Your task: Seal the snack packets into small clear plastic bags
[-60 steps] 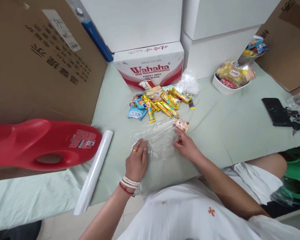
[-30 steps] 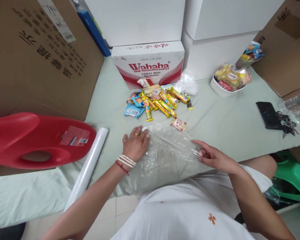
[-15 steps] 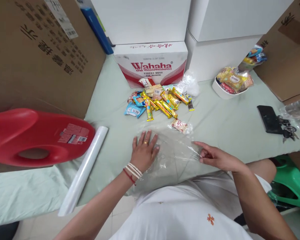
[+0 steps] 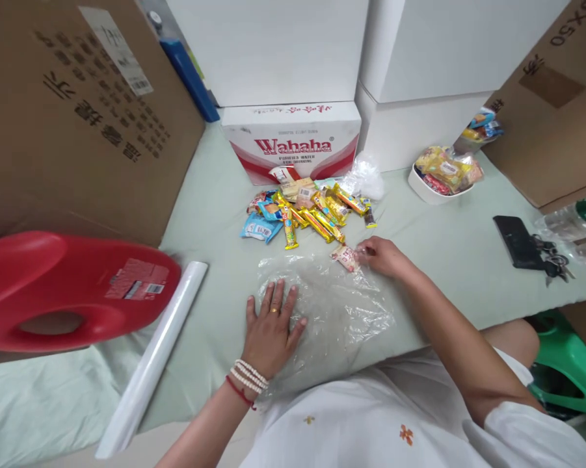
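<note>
Flat on the table lies a clear plastic bag point(image 4: 332, 312), spread out and wrinkled. My left hand point(image 4: 272, 328) rests with its fingers apart on the bag's left side. Beyond the bag's far edge, my right hand point(image 4: 381, 255) pinches the right end of a small cream-and-red snack packet point(image 4: 346, 257). Just behind it is a pile of wrapped snacks: several yellow stick packs point(image 4: 316, 224), a blue packet point(image 4: 261, 228) and others partly covered. A crumpled clear plastic bag point(image 4: 365, 178) sits at the pile's right.
A Wahaha water carton point(image 4: 293, 146) stands behind the pile. To the left are a red jug point(image 4: 78, 286) and a roll of plastic film point(image 4: 153, 364). On the right are a white snack bowl point(image 4: 436, 192), a black phone point(image 4: 518, 242) and keys point(image 4: 557, 263).
My right hand has left the clear bag's right edge, moved away from me and closed on the cream-and-red packet. The bag now lies flatter. My left hand stays on it.
</note>
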A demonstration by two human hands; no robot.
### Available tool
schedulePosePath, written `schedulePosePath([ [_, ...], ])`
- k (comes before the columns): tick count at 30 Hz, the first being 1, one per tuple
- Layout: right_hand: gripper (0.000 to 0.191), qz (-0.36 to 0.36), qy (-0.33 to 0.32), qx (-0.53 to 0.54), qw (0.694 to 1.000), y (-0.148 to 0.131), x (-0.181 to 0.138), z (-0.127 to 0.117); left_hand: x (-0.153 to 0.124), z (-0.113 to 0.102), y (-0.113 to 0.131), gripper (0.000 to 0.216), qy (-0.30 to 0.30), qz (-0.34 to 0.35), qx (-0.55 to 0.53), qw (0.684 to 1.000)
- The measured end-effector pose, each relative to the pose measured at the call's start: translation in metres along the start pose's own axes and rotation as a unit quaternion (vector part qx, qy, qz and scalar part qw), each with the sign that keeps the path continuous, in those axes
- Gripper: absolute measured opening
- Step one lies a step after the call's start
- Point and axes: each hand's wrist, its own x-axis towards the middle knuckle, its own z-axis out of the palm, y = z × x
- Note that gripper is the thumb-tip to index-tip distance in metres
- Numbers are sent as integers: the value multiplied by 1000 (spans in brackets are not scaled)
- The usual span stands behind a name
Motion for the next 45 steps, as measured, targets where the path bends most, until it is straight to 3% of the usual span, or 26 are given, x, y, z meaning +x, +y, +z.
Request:
schedulePosePath([
  [3, 29, -4, -13, 21, 1000, 9, -4, -8, 1, 0, 1, 60, 5, 2, -4, 1000],
  [6, 36, 63, 4, 44, 997, 24, 0, -34, 0, -1, 1, 61, 14, 5, -16, 1000],
  [9, 37, 102, 129, -98, 981, 13, 18, -63, -1, -2, 0, 61, 15, 6, -38, 999],
  [11, 37, 61, 211, -182, 958, -18, 35, -67, -2, -2, -1, 60, 15, 3, -54, 998],
  [13, 34, -22, 212, -201, 956, -66, 51, -52, -2, -3, -2, 58, 20, -2, -63, 998],
  [16, 30, -131, 32, -224, 965, -147, 73, 3, -2, -3, -3, 56, 25, -4, -62, 998],
  [18, 37, -169, -33, -260, 950, -189, 86, 46, -2, -3, -3, 56, 25, -2, -58, 998],
  [22, 46, -145, -49, -303, 941, -223, 107, 105, -2, -2, -3, 55, 23, 2, -48, 999],
  [26, 44, -151, -65, -298, 940, -211, 103, 107, -1, -2, -3, 55, 30, 2, -48, 998],
  [30, 49, -178, -33, -232, 956, -181, 63, 65, -1, -3, -1, 55, 27, -3, -60, 998],
  [33, 53, -179, 19, -170, 969, -156, 18, 26, 0, -4, 1, 55, 24, -11, -70, 997],
  [36, 52, -191, 21, -134, 972, -136, -29, 5, 0, -3, 1, 55, 22, -14, -73, 997],
  [39, 51, -184, -34, -168, 968, -118, -65, 11, 0, -2, 1, 55, 17, -12, -63, 998],
  [42, 52, -139, -83, -249, 955, -95, -78, 28, 1, -2, -2, 56, 4, -11, -50, 999],
  [45, 53, -81, -71, -277, 955, -74, -79, 28, 2, -3, -5, 56, -15, -10, -37, 999],
])
